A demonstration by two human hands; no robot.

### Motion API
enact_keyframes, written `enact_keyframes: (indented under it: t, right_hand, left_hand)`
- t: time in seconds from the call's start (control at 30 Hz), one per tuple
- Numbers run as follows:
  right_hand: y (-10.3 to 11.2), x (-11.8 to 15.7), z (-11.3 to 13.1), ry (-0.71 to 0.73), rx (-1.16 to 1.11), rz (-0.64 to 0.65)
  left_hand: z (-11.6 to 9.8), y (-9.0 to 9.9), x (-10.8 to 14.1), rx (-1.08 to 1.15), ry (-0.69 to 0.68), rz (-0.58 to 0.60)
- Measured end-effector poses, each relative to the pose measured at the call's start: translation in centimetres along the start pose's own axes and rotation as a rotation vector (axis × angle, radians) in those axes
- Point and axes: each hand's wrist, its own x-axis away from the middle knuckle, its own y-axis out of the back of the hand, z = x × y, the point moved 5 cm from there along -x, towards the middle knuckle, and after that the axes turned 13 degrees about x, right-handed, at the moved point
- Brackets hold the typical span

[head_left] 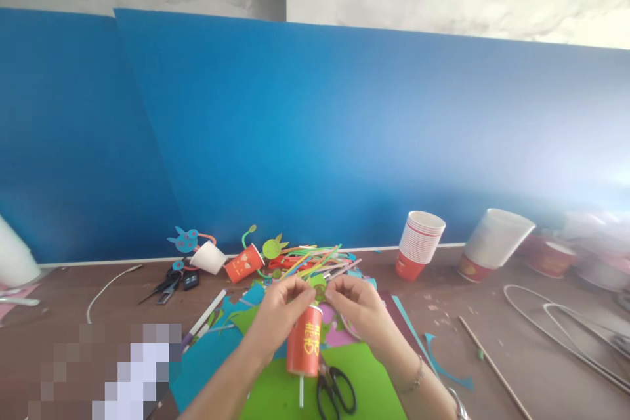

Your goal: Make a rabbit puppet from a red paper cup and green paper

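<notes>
A red paper cup (304, 344) with yellow characters hangs or stands between my hands, a pale straw (301, 392) sticking out of its lower end. Just above its upper end, a small green paper piece (319, 287) is pinched between the fingers of my left hand (286, 308) and my right hand (355, 305). Black-handled scissors (336, 390) lie on the green paper (275, 390) beside the cup.
Behind my hands are colored straws (315, 261), an orange-red cup (245, 262) and a white cup (209, 257) with a blue paper head. Stacked cups (421, 243) stand right, near a wooden stick (492, 364). A blue panel (315, 138) rises behind the table.
</notes>
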Motion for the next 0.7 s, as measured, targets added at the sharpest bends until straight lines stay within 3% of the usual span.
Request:
enact_keyframes:
  t: [0.17,0.23,0.33,0.47,0.53,0.7]
  right_hand:
    - [-0.5,0.6,0.5,-0.047,-0.159,0.114]
    - [-0.4,0.6,0.7,-0.057,-0.197,0.107]
    - [0.2,0.2,0.7,-0.039,-0.197,0.012]
    - [1.8,-0.6,0.1,0.031,-0.097,-0.185]
    - [2.3,-1.0,-0.4,0.065,-0.040,-0.230]
    - [1.7,-1.7,-2.1,0.058,0.017,-0.181]
  left_hand:
    - [1.0,-0.7,0.4,0.275,0.129,0.135]
    - [1.1,-0.5,0.3,0.252,0.137,0.124]
    - [0.2,0.7,-0.2,-0.023,0.054,0.009]
    - [-2.2,3.4,-0.7,-0.543,-0.163,-0.161]
    - [-2.4,4.9,-0.8,-0.769,-0.116,-0.225]
    - [-1.0,6.5,-1.3,-0.763,-0.038,-0.255]
